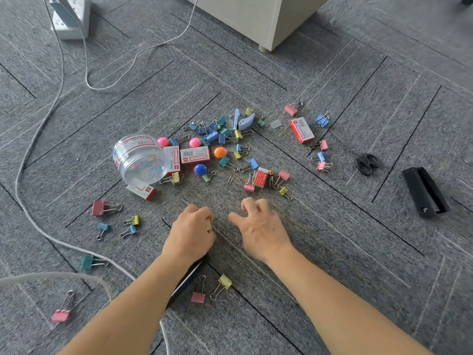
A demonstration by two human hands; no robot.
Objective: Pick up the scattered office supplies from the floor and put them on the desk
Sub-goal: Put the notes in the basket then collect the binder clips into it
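Note:
Office supplies lie scattered on the grey carpet. A heap of coloured binder clips (220, 129) sits in the middle, with round magnets such as the orange one (220, 152), red staple boxes (302, 129) and a tipped clear jar of paper clips (139, 160). My left hand (192, 233) is curled around a small yellow object, apparently a clip, low over the carpet. My right hand (258, 226) hovers beside it with fingers loosely bent, holding nothing. A dark flat object (188, 280) lies partly hidden under my left forearm. Pink (198, 297) and yellow (225, 281) clips lie between my arms.
Black scissors (367, 163) and a black stapler (425, 192) lie to the right. White cables (28, 149) loop across the left floor toward a power strip (70, 16). A beige cabinet corner (266, 19) stands at the top. More clips (98, 207) are strewn on the left.

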